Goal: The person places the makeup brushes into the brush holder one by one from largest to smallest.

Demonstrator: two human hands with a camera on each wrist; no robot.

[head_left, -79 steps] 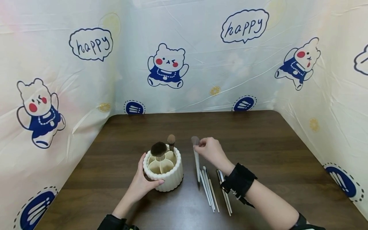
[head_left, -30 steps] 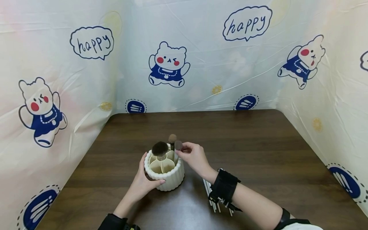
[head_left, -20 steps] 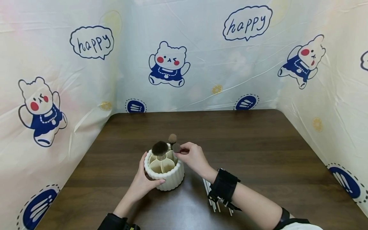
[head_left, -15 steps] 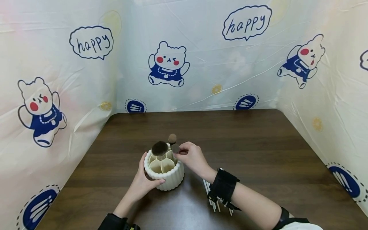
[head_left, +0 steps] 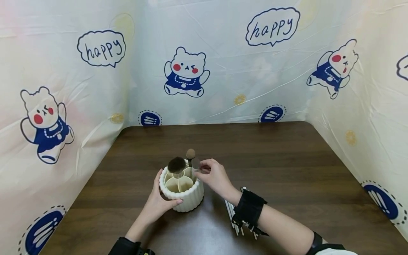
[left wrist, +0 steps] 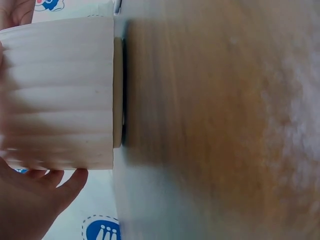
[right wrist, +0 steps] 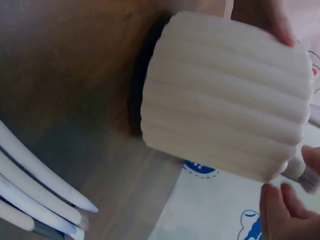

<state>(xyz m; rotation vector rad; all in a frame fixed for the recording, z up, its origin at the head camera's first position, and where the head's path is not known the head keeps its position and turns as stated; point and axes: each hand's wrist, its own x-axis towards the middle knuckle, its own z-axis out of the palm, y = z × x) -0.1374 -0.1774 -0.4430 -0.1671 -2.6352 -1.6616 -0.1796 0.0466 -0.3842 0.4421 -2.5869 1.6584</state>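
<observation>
My left hand (head_left: 160,200) grips the cream ribbed makeup brush holder (head_left: 188,201) round its near-left side, thumb in front. The holder stands upright on the table; petal-shaped dividers show inside it. A large dark makeup brush (head_left: 176,165) and a slimmer brown-tipped brush (head_left: 190,154) stand in it. At the holder's right side, a greyish, blurred makeup brush (head_left: 195,164) stands in a right-hand compartment. My right hand (head_left: 218,177) is beside that brush; in the right wrist view the thumb and fingers are parted around its bristle end (right wrist: 306,178).
Several white-handled brushes (head_left: 230,214) lie on the dark wooden table (head_left: 280,148) under my right forearm, partly hidden by the black wrist strap (head_left: 250,210). A pale printed sheet (head_left: 223,63) rises behind the table and along both sides.
My right hand has carried the greyish brush left from beside the lying brushes and lowered it into the holder. Just now its fingers have loosened and shifted slightly right. The left hand keeps its grip.
</observation>
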